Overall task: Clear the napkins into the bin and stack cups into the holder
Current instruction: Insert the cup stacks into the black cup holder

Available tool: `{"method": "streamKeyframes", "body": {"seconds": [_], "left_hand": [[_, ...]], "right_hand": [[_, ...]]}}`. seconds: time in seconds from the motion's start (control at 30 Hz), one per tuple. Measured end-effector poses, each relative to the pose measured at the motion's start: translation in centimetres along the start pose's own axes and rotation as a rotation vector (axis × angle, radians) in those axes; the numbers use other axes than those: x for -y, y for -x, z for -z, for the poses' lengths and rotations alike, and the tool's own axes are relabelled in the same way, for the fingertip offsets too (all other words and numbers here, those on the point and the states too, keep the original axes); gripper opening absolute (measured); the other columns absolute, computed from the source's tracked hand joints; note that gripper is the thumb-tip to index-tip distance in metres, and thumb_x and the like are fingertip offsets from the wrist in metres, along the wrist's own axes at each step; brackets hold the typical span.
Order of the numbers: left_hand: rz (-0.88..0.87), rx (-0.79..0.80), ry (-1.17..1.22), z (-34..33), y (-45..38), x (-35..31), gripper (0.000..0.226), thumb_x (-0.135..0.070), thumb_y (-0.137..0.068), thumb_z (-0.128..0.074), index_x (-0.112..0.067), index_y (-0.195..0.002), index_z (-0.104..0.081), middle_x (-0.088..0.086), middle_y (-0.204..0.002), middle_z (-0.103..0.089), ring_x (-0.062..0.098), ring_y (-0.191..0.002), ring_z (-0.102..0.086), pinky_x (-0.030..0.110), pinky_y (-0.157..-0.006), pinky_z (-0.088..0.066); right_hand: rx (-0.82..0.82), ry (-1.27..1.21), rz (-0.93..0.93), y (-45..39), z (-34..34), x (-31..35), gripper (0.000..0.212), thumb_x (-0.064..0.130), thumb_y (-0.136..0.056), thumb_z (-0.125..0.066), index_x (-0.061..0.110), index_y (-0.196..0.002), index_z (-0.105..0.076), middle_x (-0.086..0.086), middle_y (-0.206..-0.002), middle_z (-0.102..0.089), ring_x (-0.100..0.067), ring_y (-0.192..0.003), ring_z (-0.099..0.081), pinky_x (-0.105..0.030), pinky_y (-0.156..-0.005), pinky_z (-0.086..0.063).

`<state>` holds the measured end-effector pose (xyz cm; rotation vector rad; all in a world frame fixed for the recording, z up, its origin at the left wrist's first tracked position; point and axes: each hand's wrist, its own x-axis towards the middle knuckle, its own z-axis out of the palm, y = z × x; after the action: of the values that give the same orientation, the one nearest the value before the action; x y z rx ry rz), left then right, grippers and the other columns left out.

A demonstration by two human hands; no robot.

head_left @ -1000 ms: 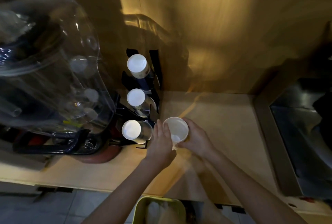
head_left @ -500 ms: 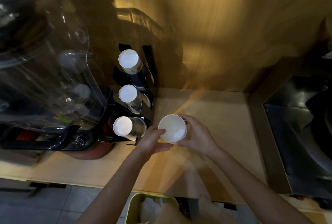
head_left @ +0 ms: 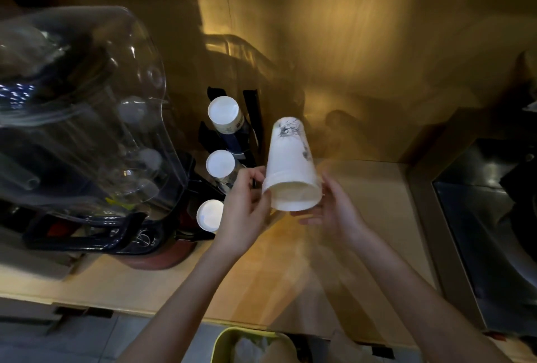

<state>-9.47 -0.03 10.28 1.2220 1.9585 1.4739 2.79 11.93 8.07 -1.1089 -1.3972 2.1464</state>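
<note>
A white paper cup (head_left: 290, 165) with a dark print near its base is held above the wooden counter (head_left: 374, 205), tipped so its open mouth faces me. My left hand (head_left: 245, 205) grips the rim on the left and my right hand (head_left: 331, 208) supports the rim from the right and below. Just left stands a black cup holder (head_left: 252, 118) with three stacks of white cups (head_left: 223, 111) lying in its slots, bases toward me. A yellow-green bin (head_left: 229, 339) with crumpled napkins (head_left: 250, 348) sits on the floor below the counter edge.
A large clear plastic machine cover (head_left: 87, 106) on a dark base (head_left: 87, 240) fills the left side of the counter. A steel sink (head_left: 488, 217) lies to the right. A wooden wall rises behind.
The cup has been lifted and turned over: earlier I looked straight into its mouth, now its side and printed base show. Both hands rose with it.
</note>
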Motion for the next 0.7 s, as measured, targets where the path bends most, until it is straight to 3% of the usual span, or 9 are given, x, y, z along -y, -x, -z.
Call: {"method": "streamKeyframes", "body": {"seconds": [0.1, 0.2, 0.27, 0.4, 0.47, 0.57, 0.6, 0.7], "left_hand": [[-0.208, -0.018, -0.087, 0.9, 1.0, 0.4, 0.015, -0.009, -0.088, -0.047, -0.021, -0.088, -0.039, -0.011, -0.117, -0.052, -0.003, -0.104, -0.055, 0.016, -0.076, -0.050], [-0.281, -0.023, -0.183, 2.4, 1.9, 1.4, 0.012, -0.023, -0.080, -0.051, -0.019, -0.083, -0.040, -0.008, -0.119, -0.051, 0.001, -0.104, -0.051, 0.011, -0.075, -0.043], [-0.290, 0.011, -0.240, 3.7, 2.2, 2.0, 0.016, -0.020, -0.076, -0.057, -0.017, -0.079, -0.041, -0.007, -0.121, -0.051, -0.003, -0.109, -0.049, 0.004, -0.080, -0.038], [-0.199, 0.139, -0.346, 7.1, 2.3, 2.3, 0.025, -0.005, -0.063, -0.064, -0.018, -0.081, -0.053, -0.013, -0.124, -0.047, -0.004, -0.116, -0.042, -0.006, -0.091, -0.024], [-0.105, 0.121, -0.289, 8.9, 2.3, 1.4, 0.027, -0.011, -0.062, -0.059, -0.025, -0.084, -0.053, -0.021, -0.115, -0.052, -0.003, -0.110, -0.048, -0.004, -0.090, -0.031], [-0.044, 0.013, -0.148, 11.2, 2.4, -0.1, 0.041, -0.034, -0.067, -0.060, -0.028, -0.106, -0.049, -0.022, -0.110, -0.059, 0.001, -0.101, -0.059, 0.020, -0.085, -0.050], [-0.053, -0.011, -0.123, 11.8, 2.5, -0.7, 0.053, -0.042, -0.067, -0.061, -0.028, -0.116, -0.045, -0.022, -0.111, -0.059, 0.002, -0.101, -0.060, 0.022, -0.082, -0.052], [-0.132, -0.026, -0.256, 13.2, 3.1, -2.1, 0.073, -0.053, -0.065, -0.064, -0.035, -0.130, -0.036, -0.029, -0.114, -0.053, -0.004, -0.104, -0.056, 0.011, -0.082, -0.048]], "right_hand": [[0.163, -0.024, -0.048, 0.3, -1.4, 1.1, 0.066, 0.063, -0.074, -0.041, 0.020, -0.123, -0.050, -0.008, -0.107, -0.066, -0.027, -0.077, -0.069, -0.034, -0.053, -0.057], [0.248, 0.074, 0.061, 0.5, -2.5, 1.0, 0.071, 0.055, -0.059, -0.070, 0.019, -0.119, -0.054, 0.004, -0.103, -0.069, -0.011, -0.087, -0.069, -0.026, -0.067, -0.059], [0.291, 0.151, 0.116, 0.3, -2.9, 0.8, 0.070, 0.044, -0.048, -0.076, 0.019, -0.111, -0.058, 0.007, -0.104, -0.070, -0.006, -0.092, -0.068, -0.020, -0.077, -0.056], [0.272, 0.261, 0.260, 0.5, -4.6, 1.2, 0.079, 0.033, -0.046, -0.078, 0.016, -0.118, -0.053, 0.002, -0.112, -0.067, -0.009, -0.101, -0.065, -0.021, -0.080, -0.054], [0.200, 0.291, 0.329, 0.3, -6.1, 0.8, 0.080, 0.030, -0.044, -0.083, 0.021, -0.117, -0.050, 0.003, -0.117, -0.065, -0.012, -0.107, -0.063, -0.026, -0.086, -0.054], [0.115, 0.427, 0.406, 0.3, -8.4, -0.2, 0.086, 0.042, -0.041, -0.084, 0.028, -0.117, -0.045, 0.007, -0.120, -0.060, -0.010, -0.110, -0.059, -0.032, -0.091, -0.052], [0.112, 0.469, 0.424, 0.6, -9.3, -0.5, 0.086, 0.043, -0.042, -0.083, 0.031, -0.116, -0.042, 0.009, -0.119, -0.058, -0.007, -0.109, -0.057, -0.027, -0.088, -0.052], [0.147, 0.533, 0.474, 1.0, -11.5, -1.6, 0.080, 0.032, -0.054, -0.086, 0.034, -0.117, -0.036, 0.017, -0.115, -0.051, 0.008, -0.105, -0.052, -0.007, -0.077, -0.047]]}}
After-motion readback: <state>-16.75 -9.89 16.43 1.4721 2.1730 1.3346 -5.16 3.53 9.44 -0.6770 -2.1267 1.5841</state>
